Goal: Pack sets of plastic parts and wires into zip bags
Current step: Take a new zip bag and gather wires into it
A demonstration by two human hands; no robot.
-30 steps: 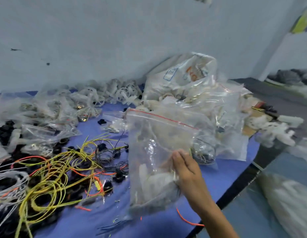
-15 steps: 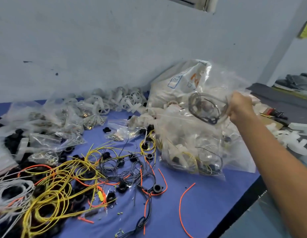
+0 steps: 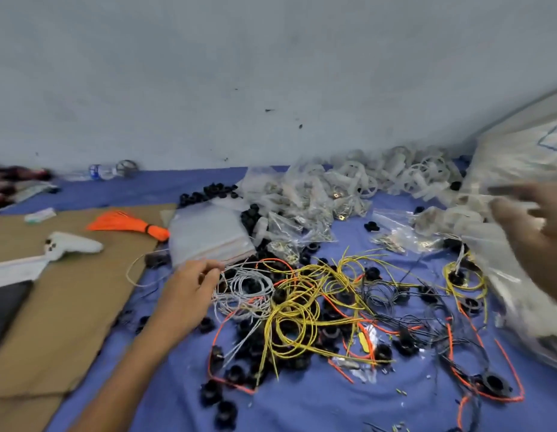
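Two bare hands reach over a blue-covered tabletop [image 3: 302, 400] strewn with parts. Toward its left edge lies a flat sheet of brown cardboard [image 3: 62, 307], carrying a white pistol-shaped tool [image 3: 73, 244] and a bundle of orange wires tied with a black band [image 3: 127, 224]. Just right of the cardboard rests a stack of empty clear zip bags [image 3: 205, 238]. The left hand [image 3: 190, 288] is at the stack's near edge, its fingers loosely curled and touching the bags; whether it has hold of one cannot be told. Right of it sprawls a tangle of yellow, orange, white and black wires [image 3: 317, 300] mixed with small black plastic parts [image 3: 215, 391]. Behind, toward the far edge, small filled clear bags and white plastic ring parts [image 3: 395, 173] pile up. At the right edge the right hand [image 3: 533, 232], blurred, is spread open and holds nothing, in front of a large clear plastic bag [image 3: 520, 157].
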